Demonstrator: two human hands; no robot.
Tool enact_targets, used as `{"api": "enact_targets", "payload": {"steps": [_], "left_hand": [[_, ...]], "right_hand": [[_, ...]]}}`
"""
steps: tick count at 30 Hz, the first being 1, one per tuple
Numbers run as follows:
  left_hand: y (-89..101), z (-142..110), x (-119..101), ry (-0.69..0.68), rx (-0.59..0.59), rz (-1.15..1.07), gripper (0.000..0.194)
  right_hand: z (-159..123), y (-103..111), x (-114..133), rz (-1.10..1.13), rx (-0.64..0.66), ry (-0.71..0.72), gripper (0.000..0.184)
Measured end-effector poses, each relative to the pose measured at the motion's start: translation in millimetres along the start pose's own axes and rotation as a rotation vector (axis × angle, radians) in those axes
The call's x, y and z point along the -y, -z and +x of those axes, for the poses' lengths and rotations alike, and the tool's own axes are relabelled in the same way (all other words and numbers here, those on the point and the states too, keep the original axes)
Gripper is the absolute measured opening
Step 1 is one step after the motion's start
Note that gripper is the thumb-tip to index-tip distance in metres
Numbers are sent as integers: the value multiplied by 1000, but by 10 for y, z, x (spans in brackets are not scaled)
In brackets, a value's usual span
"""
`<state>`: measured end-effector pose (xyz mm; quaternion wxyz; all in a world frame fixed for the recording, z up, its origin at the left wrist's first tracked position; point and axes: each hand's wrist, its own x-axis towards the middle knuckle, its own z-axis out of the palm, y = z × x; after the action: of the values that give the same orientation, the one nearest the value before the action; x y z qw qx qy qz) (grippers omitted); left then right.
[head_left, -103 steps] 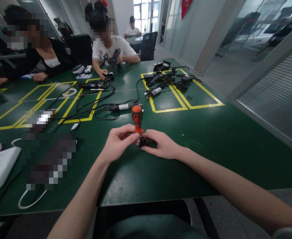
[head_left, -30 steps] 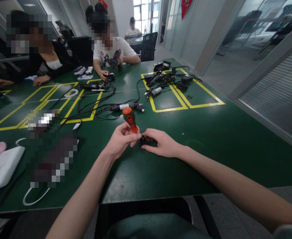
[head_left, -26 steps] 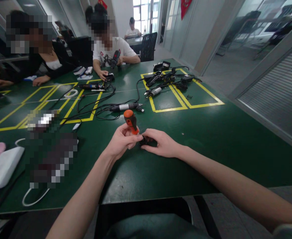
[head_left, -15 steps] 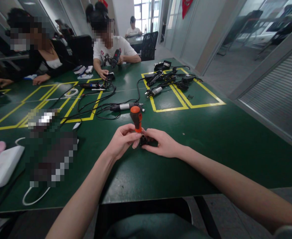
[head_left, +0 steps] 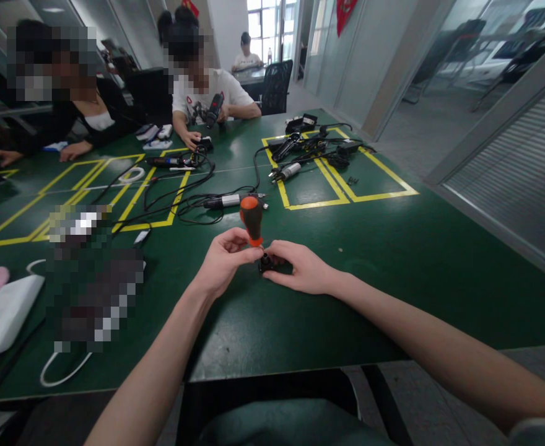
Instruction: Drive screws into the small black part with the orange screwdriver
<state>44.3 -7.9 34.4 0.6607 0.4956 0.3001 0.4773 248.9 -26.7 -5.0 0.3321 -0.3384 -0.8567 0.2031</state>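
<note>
My left hand (head_left: 226, 259) is closed round the lower end of a screwdriver (head_left: 252, 222) with a stubby orange and dark grey handle. The screwdriver stands nearly upright, its top tilted slightly left. Its tip, partly hidden by my fingers, is over or in a small black part (head_left: 266, 264) low against the green tabletop (head_left: 347, 310). From the other side my right hand (head_left: 300, 266) grips that black part between thumb and fingers. Its exact kind is too small to make out.
Beyond my hands lie a grey-black electric screwdriver (head_left: 230, 201) with its cord and a tangle of black tools and cables (head_left: 319, 145). Blurred devices and a white box (head_left: 7, 316) are at left. Across the table a person (head_left: 212, 93) holds a power drill (head_left: 214, 110).
The screwdriver's handle leaned left a second ago, then came closer to upright, and its grey and orange sides have turned. My right hand has stayed on the black part.
</note>
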Motion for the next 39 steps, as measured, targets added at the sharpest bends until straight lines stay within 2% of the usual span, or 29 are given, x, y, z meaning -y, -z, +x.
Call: {"api": "enact_targets", "payload": {"steps": [7,13,18,21,27,33,39], "left_hand": [[-47,-12,-21,22,49,-58,28],[-1,-39,-43,20,127,-61,20],[46,-30,-67,-18,202,37,15],[40,-30,-72,-31,172,72,16],[-12,-40,-70,19,38,93,33],[2,-55,-78,42,61,118,34],[58,-62,-114,16,166,123,27]], "right_hand": [[0,3,0,6,4,7,16],[-1,9,4,-2,13,-10,16],[3,17,18,8,7,-5,14],[5,18,20,21,9,-6,16],[4,23,21,23,20,-21,14],[-4,21,17,24,19,-9,14],[-10,31,23,23,30,-20,15]]}}
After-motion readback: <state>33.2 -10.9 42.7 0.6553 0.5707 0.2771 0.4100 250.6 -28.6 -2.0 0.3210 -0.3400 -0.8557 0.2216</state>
